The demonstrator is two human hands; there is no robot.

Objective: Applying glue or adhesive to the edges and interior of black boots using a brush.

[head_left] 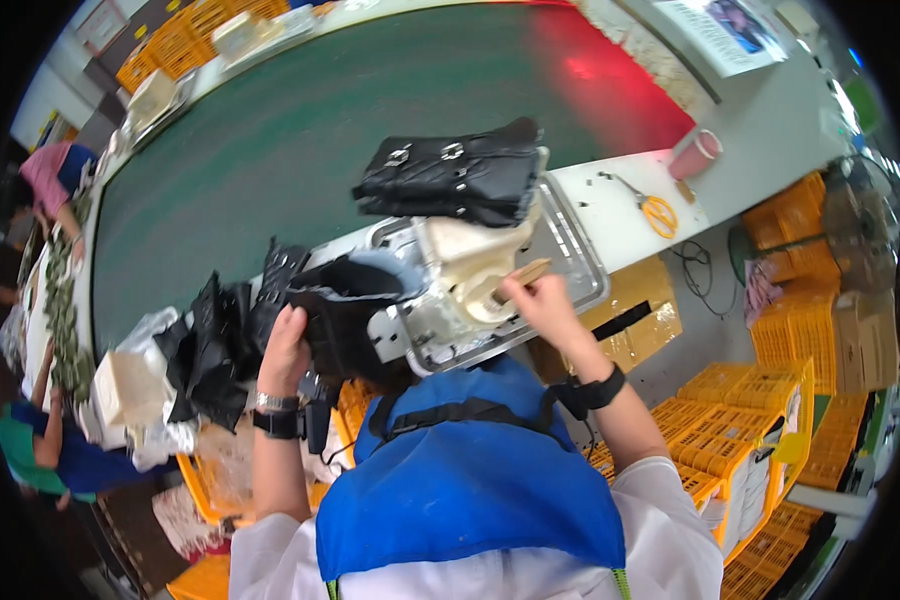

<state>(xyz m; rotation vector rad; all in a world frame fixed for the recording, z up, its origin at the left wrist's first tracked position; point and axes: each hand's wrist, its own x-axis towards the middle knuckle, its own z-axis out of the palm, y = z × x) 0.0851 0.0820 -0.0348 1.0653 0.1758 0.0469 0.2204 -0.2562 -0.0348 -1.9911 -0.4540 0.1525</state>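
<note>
- Left hand grips a black boot, fingers curled over its upper, just beside the metal tray.
- Right hand pinches a wooden-handled brush over the cream glue tub in the tray.
- Black boots rest stacked on the tub's far side.

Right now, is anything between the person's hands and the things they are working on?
Nothing visible. The left hand already grips the black boot, and the right hand holds a wooden-handled brush over the metal tray.

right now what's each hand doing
left hand: closed on the black boot
right hand: closed on a wooden-handled brush
</note>
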